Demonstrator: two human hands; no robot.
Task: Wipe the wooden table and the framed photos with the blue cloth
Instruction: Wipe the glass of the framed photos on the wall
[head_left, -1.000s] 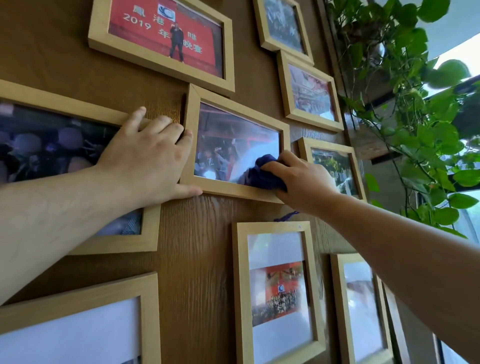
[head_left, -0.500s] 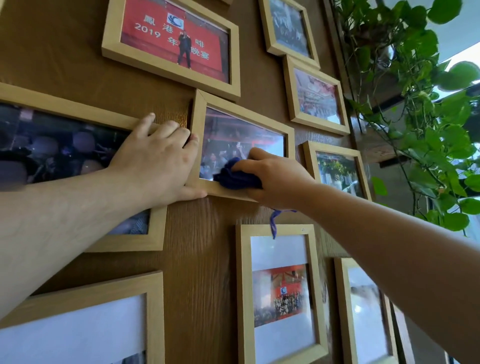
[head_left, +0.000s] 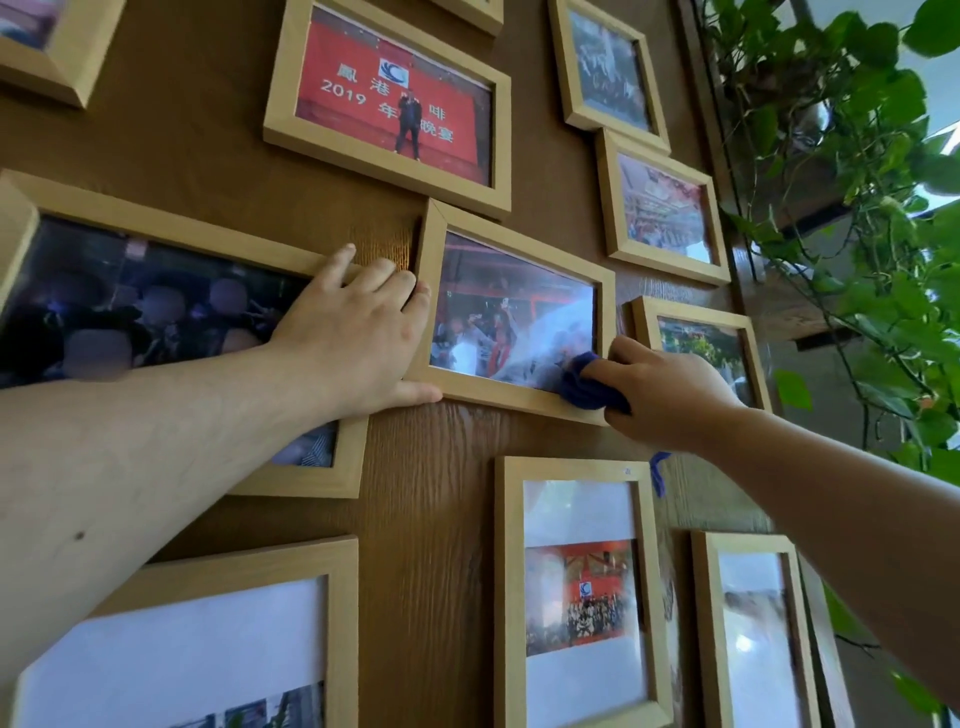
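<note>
Head camera: a right hand (head_left: 670, 392) presses a bunched blue cloth (head_left: 589, 387) against the lower right corner of a light wooden photo frame (head_left: 511, 312) hung on a brown wood-grain wall (head_left: 431, 519).

Fingers are curled tight around the cloth, a loose tail of it hanging below the wrist; the wad sits on the glass and the bottom rail of the frame. The left hand (head_left: 353, 338) lies flat and spread, holding nothing, its fingertips against the same frame's left rail and its thumb under the bottom corner, the palm covering part of a larger dark photo frame (head_left: 156, 244) beside it. A red banner photo (head_left: 395, 104) hangs just above, a tall frame (head_left: 576, 587) below, and more frames surround them. A leafy green vine (head_left: 857, 208) trails down at the right edge.
</note>
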